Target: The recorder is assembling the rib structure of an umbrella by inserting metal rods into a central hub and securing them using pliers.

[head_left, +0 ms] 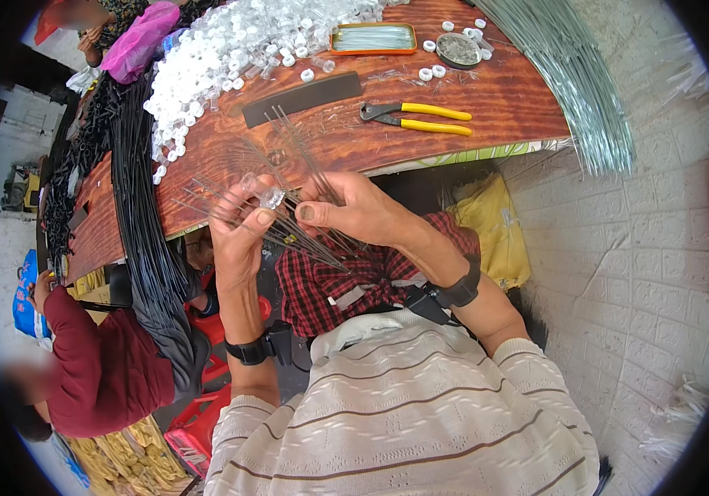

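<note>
In front of my lap, my left hand (243, 221) is closed with thumb and fingers around a small transparent plastic piece (270, 198). Thin dark wires (309, 241) fan out around that piece, several pointing left and others down toward my lap. Close beside it, my right hand (354, 211) is closed on a few longer thin wires (298, 149), which rise past the table's front edge. How the wires meet the plastic piece is hidden by my fingers. A red-and-black checked cloth (313, 289) covers my lap under both hands.
On the wooden table (503, 99) lie yellow-handled pliers (421, 117), a dark flat bar (301, 99), a tray of thin rods (373, 38), a round dish (459, 50) and many transparent-and-white caps (214, 54). Wire bundles (569, 74) hang over its edges. A co-worker in maroon (107, 355) sits left.
</note>
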Available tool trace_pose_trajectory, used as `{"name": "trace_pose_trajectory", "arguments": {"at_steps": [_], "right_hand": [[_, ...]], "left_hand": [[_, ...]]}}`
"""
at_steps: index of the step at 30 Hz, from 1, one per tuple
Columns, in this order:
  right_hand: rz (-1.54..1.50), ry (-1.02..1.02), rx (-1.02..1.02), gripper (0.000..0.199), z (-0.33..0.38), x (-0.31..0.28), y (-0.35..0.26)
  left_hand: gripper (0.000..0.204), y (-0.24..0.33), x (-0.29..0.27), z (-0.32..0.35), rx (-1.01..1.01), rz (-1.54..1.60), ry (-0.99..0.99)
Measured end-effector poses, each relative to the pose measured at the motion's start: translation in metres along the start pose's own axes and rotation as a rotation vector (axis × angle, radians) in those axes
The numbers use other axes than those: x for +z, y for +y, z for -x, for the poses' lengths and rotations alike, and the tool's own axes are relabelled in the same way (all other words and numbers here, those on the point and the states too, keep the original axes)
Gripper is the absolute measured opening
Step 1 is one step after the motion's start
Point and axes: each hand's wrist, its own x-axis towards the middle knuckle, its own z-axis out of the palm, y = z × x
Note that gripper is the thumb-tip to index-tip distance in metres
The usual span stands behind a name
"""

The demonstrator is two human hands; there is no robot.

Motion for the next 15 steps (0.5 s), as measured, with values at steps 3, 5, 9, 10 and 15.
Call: {"name": "trace_pose_trajectory", "arguments": {"at_steps": [3, 5, 9, 10, 15], "right_hand": [[0.001, 0.016, -0.034, 0.027, -0.001, 0.001, 0.003], [-0.003, 0.017, -0.018, 0.026, -0.001, 0.001, 0.005], [-0.02, -0.008, -0.012, 0.026, 0.0, 0.003, 0.004], [-0.019, 0.017, -0.016, 0.024, 0.001, 0.004, 0.004], [0.02, 0.052, -0.043, 0.025, 0.005, 0.006, -0.001]], "left_hand": [[0.044, -0.002, -0.001, 0.001, 0.008, -0.005, -0.003], [0.042, -0.003, 0.004, 0.002, 0.056, -0.04, 0.032], [0.04, 0.001, 0.006, 0.001, 0.08, -0.031, -0.033], [0.039, 0.003, 0.008, -0.001, 0.048, -0.016, -0.061], [0.035, 0.005, 0.005, -0.009, 0.001, -0.008, -0.169]]}}
